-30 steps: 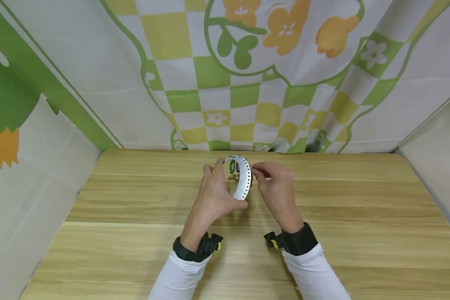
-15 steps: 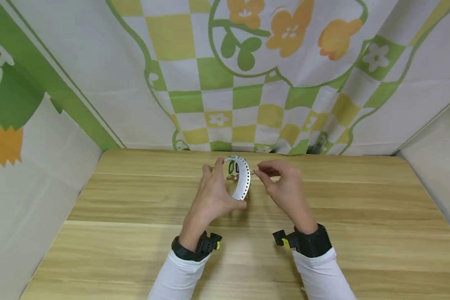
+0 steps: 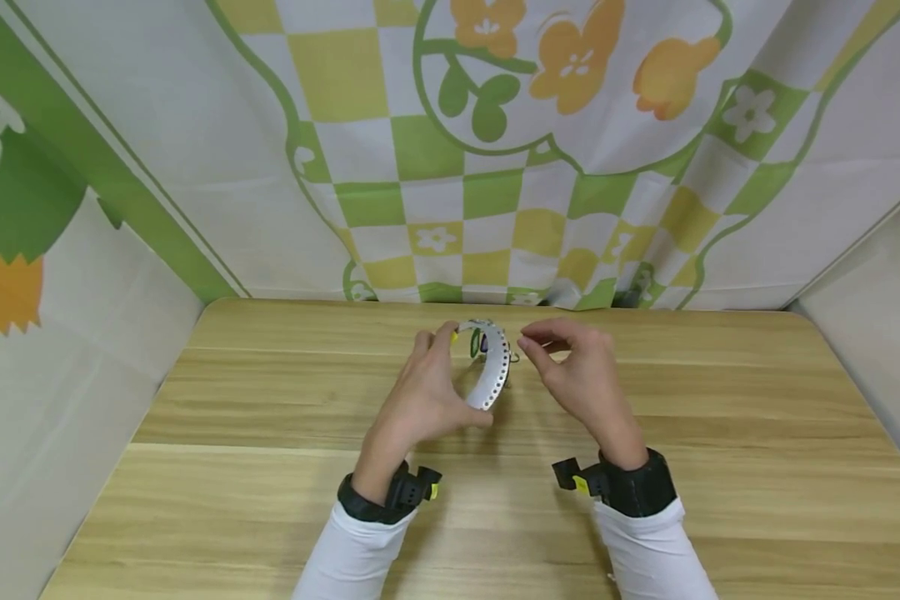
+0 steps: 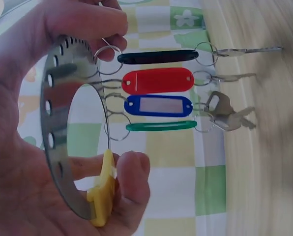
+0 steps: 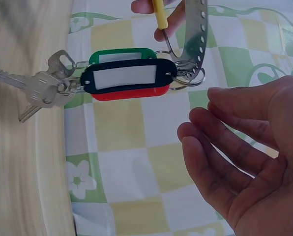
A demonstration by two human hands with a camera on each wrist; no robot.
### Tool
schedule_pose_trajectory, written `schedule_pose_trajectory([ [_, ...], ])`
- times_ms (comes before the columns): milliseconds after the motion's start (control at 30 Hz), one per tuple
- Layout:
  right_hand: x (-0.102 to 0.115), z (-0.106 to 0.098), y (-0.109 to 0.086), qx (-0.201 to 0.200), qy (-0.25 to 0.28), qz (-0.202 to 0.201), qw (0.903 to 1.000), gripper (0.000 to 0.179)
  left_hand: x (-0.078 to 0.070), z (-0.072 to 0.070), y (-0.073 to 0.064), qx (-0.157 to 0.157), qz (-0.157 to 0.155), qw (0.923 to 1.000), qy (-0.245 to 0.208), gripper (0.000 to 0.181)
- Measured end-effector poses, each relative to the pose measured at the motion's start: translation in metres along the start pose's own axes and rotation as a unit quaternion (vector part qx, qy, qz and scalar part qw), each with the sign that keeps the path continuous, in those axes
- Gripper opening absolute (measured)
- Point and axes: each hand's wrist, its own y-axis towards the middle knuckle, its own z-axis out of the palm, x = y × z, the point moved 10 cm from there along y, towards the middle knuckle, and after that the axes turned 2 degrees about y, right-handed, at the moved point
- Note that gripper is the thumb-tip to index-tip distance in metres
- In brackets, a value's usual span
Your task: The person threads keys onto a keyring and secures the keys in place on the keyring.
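Observation:
My left hand (image 3: 427,400) grips a large perforated metal key hoop (image 3: 492,375), thumb and fingers spread around its band. A yellow clasp (image 4: 102,191) is on the hoop, next to a fingertip in the left wrist view. Four-sided oblong key tags hang from the hoop on split rings: black (image 4: 159,56), red (image 4: 158,81), blue (image 4: 159,105) and green (image 4: 161,126). Keys (image 4: 227,113) dangle from their far ends. My right hand (image 3: 581,375) is apart from the hoop, just right of it. Its fingers are loosely bent and hold nothing.
A light wooden table (image 3: 270,483) lies beneath both hands. Behind it hangs a green, yellow and white checked curtain (image 3: 495,200) with printed flowers. White cloth walls (image 3: 120,367) bound the table at the sides.
My right hand has let go of a small piece at the hoop's edge and moved off to the right. The hoop has shifted slightly right and towards me in my left hand.

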Motion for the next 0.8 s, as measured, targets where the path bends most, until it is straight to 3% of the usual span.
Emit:
schedule_pose_trajectory([
  [200, -0.001, -0.006, 0.0, -0.009, 0.0, 0.015, 0.9998, 0.01, -0.006, -0.002, -0.002, -0.002, 0.038, 0.9992, 0.007, 0.127],
  [433, -0.003, -0.012, -0.001, 0.002, -0.005, 0.031, 0.9995, 0.011, -0.013, 0.005, -0.003, 0.028, 0.086, 0.9954, 0.033, 0.124],
  [800, -0.013, -0.011, -0.002, 0.077, 0.026, 0.073, 0.9941, 0.015, -0.026, 0.014, -0.009, 0.074, 0.174, 0.9808, 0.047, 0.114],
])
